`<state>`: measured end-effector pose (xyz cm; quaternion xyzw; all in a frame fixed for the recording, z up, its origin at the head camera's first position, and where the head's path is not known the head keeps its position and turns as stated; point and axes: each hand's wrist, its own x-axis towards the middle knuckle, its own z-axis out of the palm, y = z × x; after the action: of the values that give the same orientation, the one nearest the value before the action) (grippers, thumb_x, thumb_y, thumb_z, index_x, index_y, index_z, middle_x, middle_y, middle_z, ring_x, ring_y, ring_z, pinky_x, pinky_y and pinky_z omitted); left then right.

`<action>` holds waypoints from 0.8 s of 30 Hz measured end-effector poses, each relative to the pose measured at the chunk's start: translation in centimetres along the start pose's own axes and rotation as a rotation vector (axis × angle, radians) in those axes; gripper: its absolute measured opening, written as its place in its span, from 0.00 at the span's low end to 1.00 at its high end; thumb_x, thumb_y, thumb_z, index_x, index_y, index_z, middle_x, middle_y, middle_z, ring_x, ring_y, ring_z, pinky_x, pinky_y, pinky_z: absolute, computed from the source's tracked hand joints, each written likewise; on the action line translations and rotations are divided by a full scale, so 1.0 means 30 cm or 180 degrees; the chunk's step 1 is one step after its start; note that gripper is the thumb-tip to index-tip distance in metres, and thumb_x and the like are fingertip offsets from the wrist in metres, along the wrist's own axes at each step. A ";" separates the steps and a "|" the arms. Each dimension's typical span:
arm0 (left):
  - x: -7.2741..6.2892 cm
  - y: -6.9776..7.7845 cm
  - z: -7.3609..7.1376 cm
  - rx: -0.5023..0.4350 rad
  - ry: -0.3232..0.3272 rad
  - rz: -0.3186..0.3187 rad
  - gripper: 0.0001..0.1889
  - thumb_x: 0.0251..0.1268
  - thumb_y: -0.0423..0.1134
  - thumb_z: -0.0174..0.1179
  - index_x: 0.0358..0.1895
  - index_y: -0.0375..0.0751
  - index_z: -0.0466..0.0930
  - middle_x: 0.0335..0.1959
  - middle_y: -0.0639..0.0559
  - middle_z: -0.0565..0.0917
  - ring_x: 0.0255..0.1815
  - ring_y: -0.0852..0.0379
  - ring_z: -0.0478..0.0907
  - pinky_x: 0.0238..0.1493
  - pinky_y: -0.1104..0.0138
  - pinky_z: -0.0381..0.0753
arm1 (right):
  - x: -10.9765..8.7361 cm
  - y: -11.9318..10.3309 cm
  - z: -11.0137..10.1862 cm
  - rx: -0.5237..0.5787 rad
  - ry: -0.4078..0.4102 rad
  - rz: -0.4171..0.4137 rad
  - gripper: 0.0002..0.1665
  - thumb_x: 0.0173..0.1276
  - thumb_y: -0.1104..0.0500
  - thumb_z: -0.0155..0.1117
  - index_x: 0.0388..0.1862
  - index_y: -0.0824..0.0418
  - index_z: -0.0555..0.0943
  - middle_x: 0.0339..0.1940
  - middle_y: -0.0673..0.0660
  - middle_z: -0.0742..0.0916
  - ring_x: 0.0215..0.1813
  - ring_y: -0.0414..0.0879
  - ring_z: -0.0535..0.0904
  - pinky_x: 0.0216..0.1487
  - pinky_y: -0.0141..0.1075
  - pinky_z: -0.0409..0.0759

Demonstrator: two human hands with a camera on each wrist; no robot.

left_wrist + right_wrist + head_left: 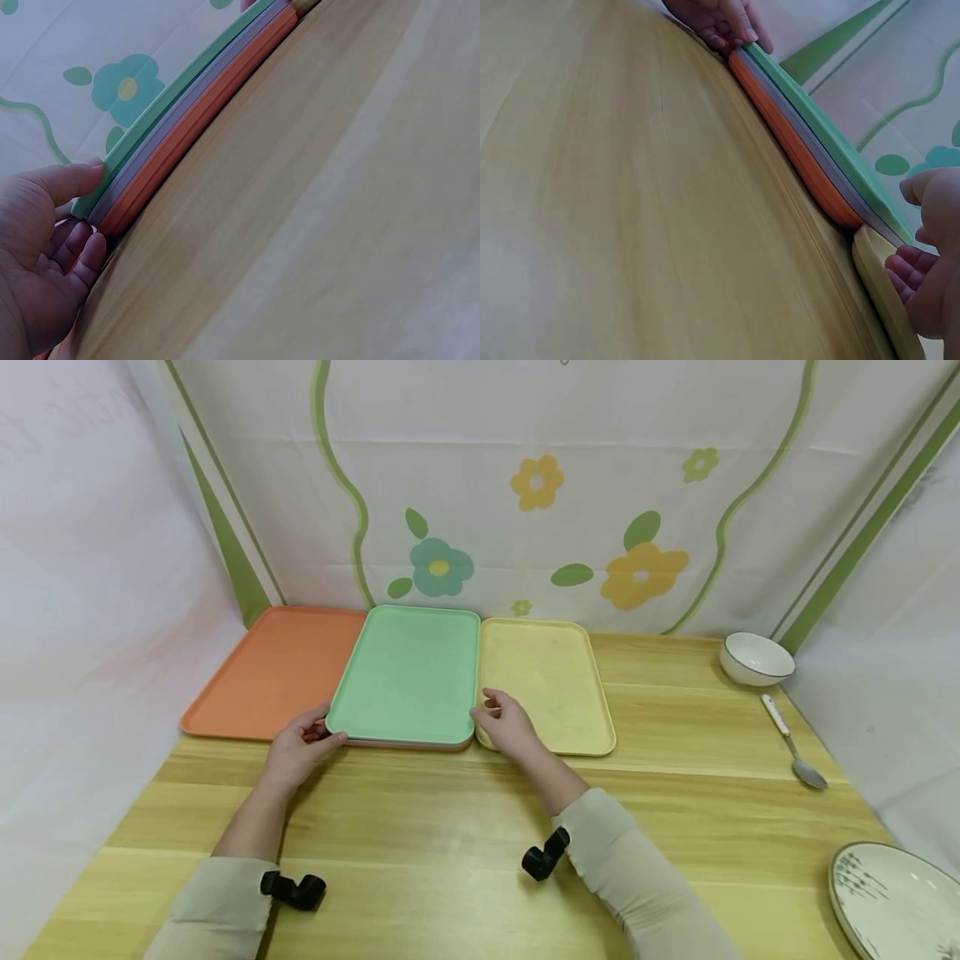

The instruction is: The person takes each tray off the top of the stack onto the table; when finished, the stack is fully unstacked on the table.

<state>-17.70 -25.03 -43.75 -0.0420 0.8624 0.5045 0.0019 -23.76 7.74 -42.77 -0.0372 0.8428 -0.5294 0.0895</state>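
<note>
A green tray point(408, 672) lies on top of a stack, over a greyish-purple tray point(154, 136) and orange trays point(199, 127). My left hand point(294, 750) grips the green tray's near left corner, thumb on its rim and fingers curled below. At the near right corner, my right hand point(507, 723) holds the green tray's edge between thumb and fingers, its fingers over the yellow tray point(551, 685). That yellow tray lies flat against the stack's right side. To the left, another orange tray point(288, 664) lies partly hidden behind the stack.
On the right side of the wooden table point(420, 860) are a white bowl point(756, 660), a spoon point(795, 747) with a patterned handle, and a patterned plate point(896, 902) cut off by the frame. A flowered cloth point(480, 485) hangs behind the trays.
</note>
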 end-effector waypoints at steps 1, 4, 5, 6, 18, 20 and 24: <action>0.000 -0.001 0.000 -0.0001 0.0004 -0.0002 0.38 0.68 0.48 0.62 0.75 0.37 0.58 0.59 0.38 0.74 0.57 0.49 0.70 0.43 0.83 0.70 | 0.002 -0.002 0.006 -0.0028 -0.0007 0.0007 0.34 0.72 0.52 0.60 0.73 0.61 0.66 0.63 0.62 0.77 0.63 0.55 0.74 0.61 0.49 0.76; 0.000 -0.002 0.001 -0.0008 0.0013 0.0005 0.38 0.68 0.48 0.63 0.75 0.37 0.59 0.59 0.38 0.74 0.56 0.50 0.70 0.43 0.83 0.71 | 0.011 -0.008 0.020 -0.0140 -0.0024 0.0009 0.34 0.72 0.51 0.60 0.73 0.62 0.66 0.61 0.62 0.78 0.64 0.56 0.74 0.64 0.49 0.75; 0.000 -0.003 0.001 -0.0013 0.0012 0.0005 0.38 0.68 0.48 0.63 0.75 0.38 0.59 0.59 0.38 0.74 0.56 0.50 0.70 0.43 0.83 0.71 | 0.013 -0.009 0.023 -0.0179 -0.0036 0.0010 0.35 0.72 0.51 0.60 0.73 0.63 0.66 0.61 0.62 0.78 0.64 0.56 0.74 0.64 0.49 0.75; 0.001 -0.004 0.001 -0.0012 0.0014 0.0001 0.38 0.68 0.48 0.63 0.75 0.38 0.59 0.59 0.38 0.74 0.56 0.50 0.70 0.43 0.83 0.70 | 0.015 -0.010 0.025 -0.0209 -0.0049 0.0009 0.35 0.72 0.51 0.60 0.73 0.63 0.66 0.61 0.63 0.79 0.64 0.56 0.75 0.63 0.49 0.75; 0.005 -0.007 0.003 -0.0023 0.0039 -0.0013 0.38 0.67 0.47 0.63 0.75 0.38 0.59 0.57 0.39 0.75 0.51 0.57 0.70 0.42 0.82 0.72 | 0.025 -0.016 0.039 -0.0285 -0.0045 -0.0070 0.33 0.71 0.55 0.62 0.71 0.65 0.69 0.59 0.63 0.80 0.60 0.55 0.77 0.60 0.47 0.77; 0.003 -0.007 0.003 -0.0024 0.0038 -0.0018 0.38 0.67 0.47 0.63 0.75 0.38 0.59 0.57 0.39 0.75 0.52 0.55 0.70 0.42 0.82 0.72 | 0.028 -0.014 0.044 -0.0238 -0.0006 -0.0097 0.32 0.69 0.55 0.64 0.70 0.63 0.71 0.58 0.62 0.80 0.58 0.54 0.78 0.57 0.46 0.79; 0.002 -0.006 0.001 -0.0015 0.0046 -0.0025 0.38 0.67 0.48 0.63 0.75 0.37 0.59 0.57 0.39 0.75 0.53 0.55 0.70 0.42 0.82 0.72 | 0.031 -0.013 0.050 -0.0088 0.0056 -0.0135 0.32 0.66 0.57 0.67 0.69 0.60 0.73 0.55 0.61 0.81 0.53 0.53 0.79 0.50 0.42 0.80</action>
<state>-17.75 -25.10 -43.94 -0.0490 0.8610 0.5062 -0.0024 -24.38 6.08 -43.16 -0.0516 0.8499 -0.5198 0.0702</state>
